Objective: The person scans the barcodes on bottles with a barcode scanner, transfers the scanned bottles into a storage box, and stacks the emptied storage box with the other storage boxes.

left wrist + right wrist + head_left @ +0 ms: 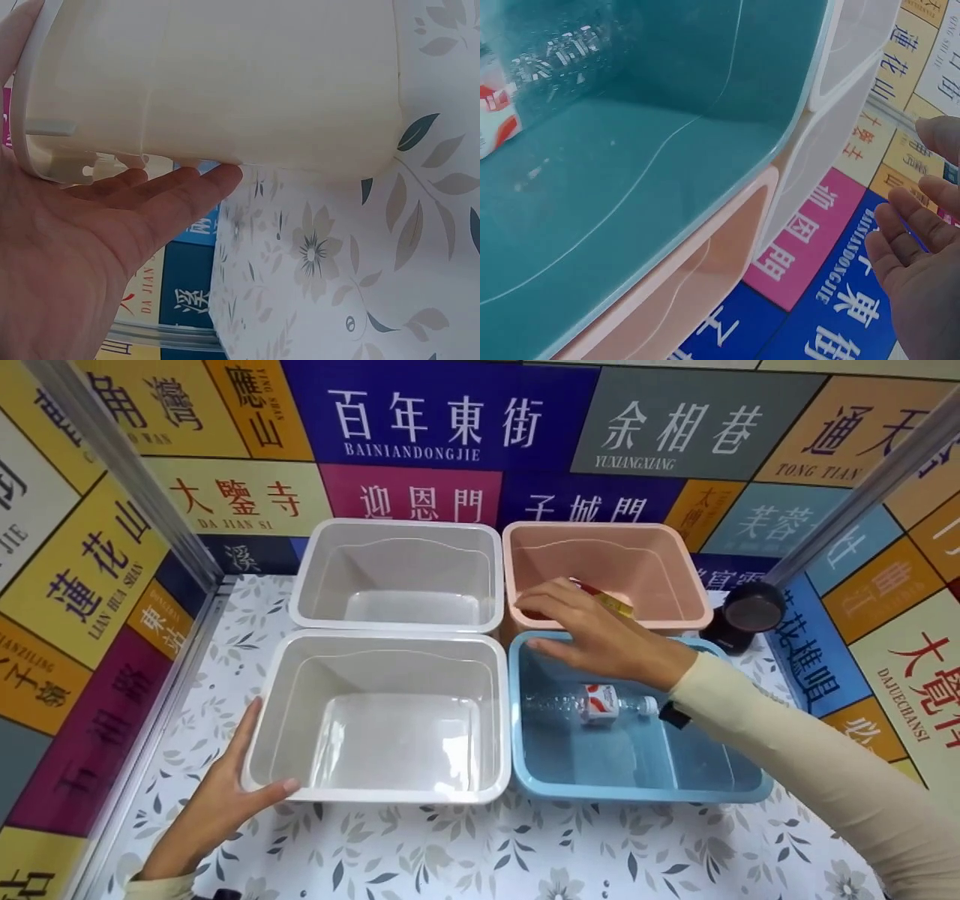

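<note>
My left hand [221,795] spans the front left corner of the front white tub [379,793]. Its thumb lies along the front rim and its straight fingers along the outer side, as the left wrist view also shows. Over the seam between the pink tub [679,570] and the blue tub [637,793] hovers my right hand [592,630], fingers loosely bent and holding nothing. Partly behind it, a red and yellow packet [616,604] shows inside the pink tub. In the blue tub lies a clear plastic bottle [600,705] with a red and white label.
Another white tub [397,619] stands behind the front one, so the tubs form a two-by-two block. Right of the pink tub is a black round-topped object [750,611]. Sign-printed panels [420,420] and metal posts bound the leaf-patterned tabletop [450,855].
</note>
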A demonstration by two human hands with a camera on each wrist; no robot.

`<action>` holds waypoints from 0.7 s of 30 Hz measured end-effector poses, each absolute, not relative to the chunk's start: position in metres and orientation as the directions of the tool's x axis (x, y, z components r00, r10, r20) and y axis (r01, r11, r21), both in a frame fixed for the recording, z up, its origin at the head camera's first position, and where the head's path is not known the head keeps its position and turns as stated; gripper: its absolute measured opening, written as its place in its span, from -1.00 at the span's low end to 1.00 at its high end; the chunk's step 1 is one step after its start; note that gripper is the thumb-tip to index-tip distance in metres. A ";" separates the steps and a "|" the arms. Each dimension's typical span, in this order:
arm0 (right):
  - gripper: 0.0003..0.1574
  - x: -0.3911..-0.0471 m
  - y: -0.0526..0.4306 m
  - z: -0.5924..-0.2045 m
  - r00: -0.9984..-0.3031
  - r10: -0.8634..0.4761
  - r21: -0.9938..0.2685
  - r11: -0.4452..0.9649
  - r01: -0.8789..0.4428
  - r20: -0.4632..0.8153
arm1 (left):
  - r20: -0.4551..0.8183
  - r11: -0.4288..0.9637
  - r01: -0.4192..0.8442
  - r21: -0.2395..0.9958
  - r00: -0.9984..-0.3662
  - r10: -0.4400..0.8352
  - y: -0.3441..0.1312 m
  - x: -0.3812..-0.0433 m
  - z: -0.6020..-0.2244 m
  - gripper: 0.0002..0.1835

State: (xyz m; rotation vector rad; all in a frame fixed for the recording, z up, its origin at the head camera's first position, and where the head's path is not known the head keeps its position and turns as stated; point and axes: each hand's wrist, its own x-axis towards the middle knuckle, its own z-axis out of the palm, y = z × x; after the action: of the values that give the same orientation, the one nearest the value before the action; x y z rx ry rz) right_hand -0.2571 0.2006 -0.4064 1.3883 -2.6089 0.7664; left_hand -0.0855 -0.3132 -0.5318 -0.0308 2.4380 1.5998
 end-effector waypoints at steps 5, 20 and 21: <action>-0.28 -0.246 0.220 -0.403 -0.617 -0.735 -0.337 0.527 -0.780 0.280 | -0.219 0.410 -0.160 0.898 -0.971 0.100 -0.312 -0.086 -0.530 0.35; -0.27 -0.215 0.275 -0.424 -0.701 -0.656 -0.394 0.587 -0.707 0.280 | -0.258 0.410 -0.198 0.890 -0.961 0.097 -0.312 -0.086 -0.530 0.35; -0.26 -0.213 0.278 -0.426 -0.707 -0.649 -0.393 0.595 -0.701 0.280 | -0.260 0.411 -0.200 0.890 -0.961 0.095 -0.312 -0.086 -0.530 0.35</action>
State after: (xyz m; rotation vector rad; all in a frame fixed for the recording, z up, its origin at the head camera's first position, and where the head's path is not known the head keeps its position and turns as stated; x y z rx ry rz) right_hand -0.2134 0.2780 -0.4260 1.1510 -2.7088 0.7398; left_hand -0.0862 -0.3122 -0.5303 -0.0910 2.3996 1.5692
